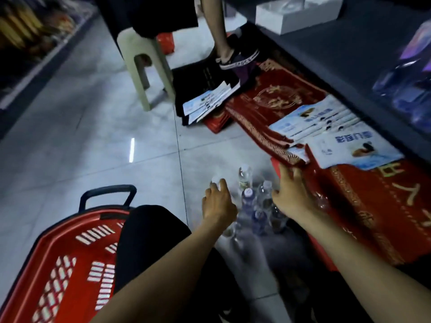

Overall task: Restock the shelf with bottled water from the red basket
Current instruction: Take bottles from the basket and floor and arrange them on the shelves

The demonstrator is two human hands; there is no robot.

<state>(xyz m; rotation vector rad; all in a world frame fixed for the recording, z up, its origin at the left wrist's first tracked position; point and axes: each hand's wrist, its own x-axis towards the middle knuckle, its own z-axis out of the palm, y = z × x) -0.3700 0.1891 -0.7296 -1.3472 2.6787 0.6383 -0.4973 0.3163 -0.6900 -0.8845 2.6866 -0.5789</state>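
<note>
Bottles of water (256,201) are standing upright in a tight cluster on the grey floor tiles (93,136), near the camera and just right of the red basket (70,248), likely staged there for shelving. The left hand (218,202) is curling its fingers over the cap of the far-left bottle (215,179), probably to lift or steady it. The right hand (292,194) is stretching its fingers out, tips touching the edge of the red mats (279,101) and grasping nothing visible; it seems to be keeping that stock off the cluster. The basket is sitting at near left, its inside partly hidden by the person's dark-clad knee (151,229), so whether more bottles are waiting in it cannot be told.

The glossy tiles are reflecting a ceiling light. A dark shelf (349,54) is running along the right, carrying a white box (296,17), with the mats and pale packets (326,127) lying beneath it. Farther off, a beige stool (144,64) is standing beside another person's sandalled foot (235,59), and blurred goods are lining the far-left racks (28,31).
</note>
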